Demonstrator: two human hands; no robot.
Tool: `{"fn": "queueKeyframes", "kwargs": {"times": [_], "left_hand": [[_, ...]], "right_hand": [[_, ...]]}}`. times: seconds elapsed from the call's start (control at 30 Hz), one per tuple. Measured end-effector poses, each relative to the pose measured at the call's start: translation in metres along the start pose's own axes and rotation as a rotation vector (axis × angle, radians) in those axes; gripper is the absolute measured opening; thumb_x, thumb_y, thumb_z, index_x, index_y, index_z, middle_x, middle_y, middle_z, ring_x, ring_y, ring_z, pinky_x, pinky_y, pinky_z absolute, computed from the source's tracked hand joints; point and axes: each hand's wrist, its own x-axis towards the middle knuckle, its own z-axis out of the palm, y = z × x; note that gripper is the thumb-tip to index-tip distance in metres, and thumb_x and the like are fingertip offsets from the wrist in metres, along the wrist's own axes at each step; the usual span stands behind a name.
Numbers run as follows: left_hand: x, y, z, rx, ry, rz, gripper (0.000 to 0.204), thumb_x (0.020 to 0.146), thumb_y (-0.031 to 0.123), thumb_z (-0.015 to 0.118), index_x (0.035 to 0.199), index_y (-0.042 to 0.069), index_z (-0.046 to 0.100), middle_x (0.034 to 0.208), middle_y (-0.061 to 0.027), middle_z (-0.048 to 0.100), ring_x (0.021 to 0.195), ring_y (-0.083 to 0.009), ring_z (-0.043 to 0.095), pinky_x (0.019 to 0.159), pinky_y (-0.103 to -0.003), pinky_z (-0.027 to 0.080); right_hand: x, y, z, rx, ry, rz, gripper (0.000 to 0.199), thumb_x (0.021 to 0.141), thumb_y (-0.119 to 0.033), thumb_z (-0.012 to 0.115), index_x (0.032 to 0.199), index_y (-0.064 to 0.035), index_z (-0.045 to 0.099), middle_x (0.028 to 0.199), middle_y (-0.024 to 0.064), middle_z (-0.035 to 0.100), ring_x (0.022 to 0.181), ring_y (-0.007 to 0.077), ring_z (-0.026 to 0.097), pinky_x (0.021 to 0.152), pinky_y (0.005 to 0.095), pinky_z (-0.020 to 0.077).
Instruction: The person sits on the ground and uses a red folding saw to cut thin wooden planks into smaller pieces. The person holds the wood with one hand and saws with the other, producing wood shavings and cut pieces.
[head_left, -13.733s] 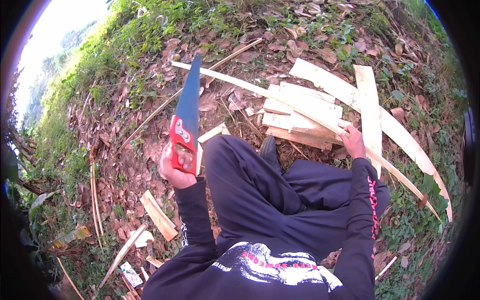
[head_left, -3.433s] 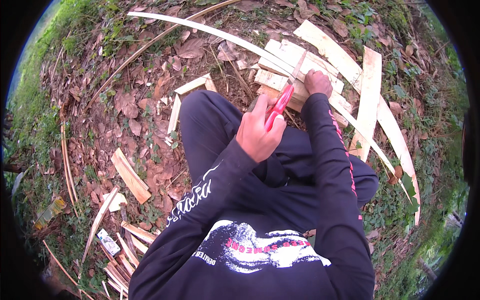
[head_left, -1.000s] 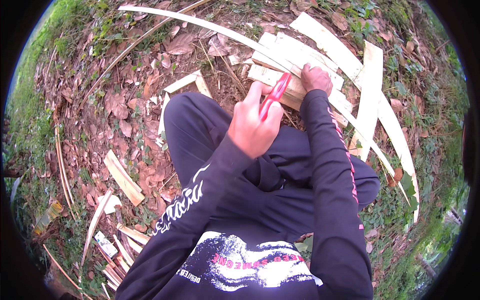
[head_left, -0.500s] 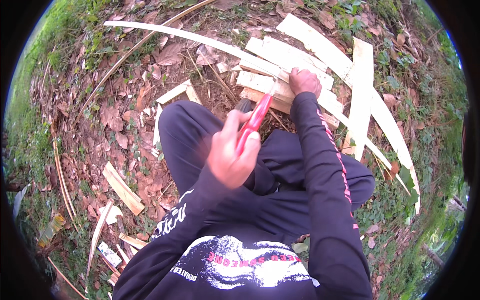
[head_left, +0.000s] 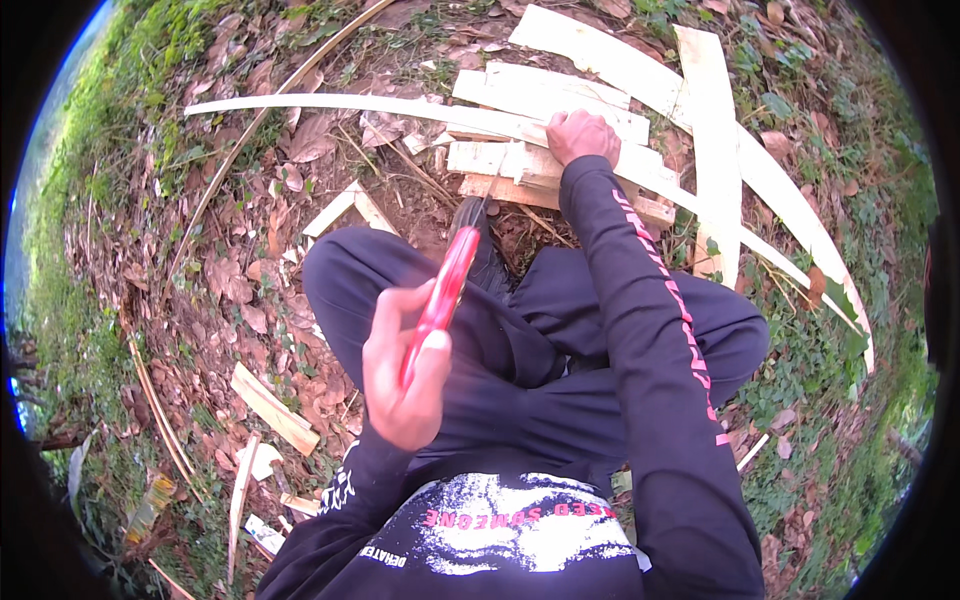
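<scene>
The left hand (head_left: pixel 405 375) grips a red-handled saw (head_left: pixel 440 295) — blade probably pointing to 12 o'clock — while the right hand (head_left: pixel 583 137) presses curled fingers onto stacked wood strips (head_left: pixel 520 165).

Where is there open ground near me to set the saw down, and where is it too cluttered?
The leaf-covered ground left of your left knee, between the long curved strip and the short offcut, is the barest. Ahead is crowded: the stacked boards lie under your right hand, with longer slats fanning right. Your left hand holds the red-handled saw.
</scene>
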Motion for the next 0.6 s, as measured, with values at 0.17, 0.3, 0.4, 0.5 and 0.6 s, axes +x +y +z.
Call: {"fn": "queueKeyframes", "kwargs": {"times": [0.17, 0.3, 0.4, 0.5, 0.6], "left_hand": [[0.041, -0.001, 0.025, -0.057, 0.009, 0.013, 0.024, 0.096, 0.008, 0.046, 0.117, -0.002, 0.048, 0.059, 0.0038, 0.042, 0.049, -0.0022, 0.035, 0.045, -0.018, 0.027], [0.073, -0.010, 0.041, -0.153, 0.016, -0.012, 0.029, 0.092, 0.000, 0.056, 0.117, -0.001, 0.042, 0.070, -0.0020, 0.051, 0.056, -0.0066, 0.046, 0.052, -0.022, 0.039], [0.055, -0.038, 0.027, -0.191, -0.029, 0.216, 0.039, 0.085, -0.007, 0.063, 0.117, -0.003, 0.041, 0.093, -0.0142, 0.064, 0.086, -0.0190, 0.065, 0.081, -0.030, 0.053], [0.049, -0.093, 0.032, -0.084, 0.072, 0.282, 0.037, 0.085, -0.004, 0.069, 0.114, 0.000, 0.045, 0.097, -0.0106, 0.065, 0.085, -0.0118, 0.062, 0.077, -0.024, 0.050], [0.042, -0.123, 0.044, 0.052, 0.142, 0.311, 0.023, 0.088, -0.001, 0.068, 0.106, 0.000, 0.055, 0.086, -0.0032, 0.064, 0.077, -0.0063, 0.057, 0.073, -0.020, 0.046]], "right_hand": [[-0.004, -0.003, -0.006, 0.040, -0.061, -0.011, 0.042, 0.086, -0.035, 0.046, 0.091, -0.0052, 0.076, 0.090, 0.0196, 0.072, 0.086, 0.0333, 0.071, 0.080, 0.0418, 0.0534], [0.003, 0.003, -0.003, 0.104, -0.045, 0.066, 0.040, 0.084, -0.035, 0.049, 0.089, -0.0061, 0.077, 0.088, 0.0193, 0.072, 0.084, 0.0333, 0.071, 0.080, 0.0413, 0.0535], [0.002, 0.000, -0.004, 0.154, -0.009, 0.043, 0.038, 0.082, -0.033, 0.049, 0.087, -0.0064, 0.077, 0.087, 0.0194, 0.072, 0.084, 0.0332, 0.071, 0.079, 0.0415, 0.0534], [0.002, 0.001, 0.000, 0.180, -0.009, 0.047, 0.038, 0.082, -0.032, 0.050, 0.088, -0.0067, 0.077, 0.089, 0.0189, 0.072, 0.086, 0.0324, 0.071, 0.080, 0.0415, 0.0532], [0.003, 0.006, -0.001, 0.199, -0.035, 0.054, 0.037, 0.082, -0.032, 0.050, 0.089, -0.0069, 0.077, 0.090, 0.0185, 0.072, 0.087, 0.0319, 0.071, 0.081, 0.0414, 0.0531]]}}
